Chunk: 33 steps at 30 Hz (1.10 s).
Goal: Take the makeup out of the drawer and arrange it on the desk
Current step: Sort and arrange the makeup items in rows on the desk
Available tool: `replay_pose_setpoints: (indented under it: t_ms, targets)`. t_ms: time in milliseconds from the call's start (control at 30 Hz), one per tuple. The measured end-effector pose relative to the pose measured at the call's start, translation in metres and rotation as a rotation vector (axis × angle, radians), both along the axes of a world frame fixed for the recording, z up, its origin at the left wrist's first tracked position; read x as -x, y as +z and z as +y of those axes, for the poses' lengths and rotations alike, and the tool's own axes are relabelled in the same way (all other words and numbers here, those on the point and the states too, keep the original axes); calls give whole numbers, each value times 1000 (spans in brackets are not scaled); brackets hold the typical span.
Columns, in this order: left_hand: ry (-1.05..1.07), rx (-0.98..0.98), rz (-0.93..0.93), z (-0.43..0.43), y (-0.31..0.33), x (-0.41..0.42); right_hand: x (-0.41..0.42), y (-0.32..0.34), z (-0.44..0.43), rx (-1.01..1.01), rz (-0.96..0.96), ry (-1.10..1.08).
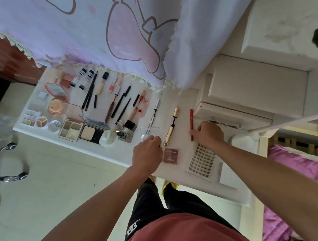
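Makeup lies in rows on the white desk (185, 99). My right hand (210, 135) pinches the lower end of a red pencil (191, 120) that lies flat on the desk, just in front of a white drawer front (232, 115). My left hand (147, 153) has curled fingers that pinch a clear plastic piece (147, 131) at the foot of a silver mascara (154, 111). Between my hands lie a gold mascara (171, 128) and a small dark red palette (170, 155). A tray of false lashes (203, 162) sits under my right wrist.
To the left are several pencils, brushes, tubes, compacts and eyeshadow palettes (71, 129). A lilac cartoon-print cloth (103, 34) hangs over the desk's far side. A chair base (6, 175) stands at the left, and pink bedding (287, 182) lies at the right.
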<state>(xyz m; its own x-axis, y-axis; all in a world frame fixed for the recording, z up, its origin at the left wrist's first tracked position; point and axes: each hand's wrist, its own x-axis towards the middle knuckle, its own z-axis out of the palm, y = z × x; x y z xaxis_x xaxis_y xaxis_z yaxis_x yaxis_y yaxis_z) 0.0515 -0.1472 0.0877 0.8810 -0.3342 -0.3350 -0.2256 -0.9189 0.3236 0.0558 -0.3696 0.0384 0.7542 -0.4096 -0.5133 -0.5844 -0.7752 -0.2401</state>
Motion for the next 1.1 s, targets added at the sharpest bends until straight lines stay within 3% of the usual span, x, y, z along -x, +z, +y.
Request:
replay_pose_setpoints:
  t_ms: [133,300,500,633,800,1100]
  targets:
    - [18,58,0,8,11,-2,-11,-3,6,51,18,54]
    - [27,135,-8,15,28,-10,-9,3,12,-30,19,58]
    - [88,365,100,15,53,-36,19,64,11,-316,-42,194]
    - [215,565,338,9,80,-53,36,112,13,-526,-103,283]
    - [206,728,552,4,106,-53,43,148,14,-451,-252,378]
    - [157,784,505,1,132,-57,43,167,17,-308,-382,488]
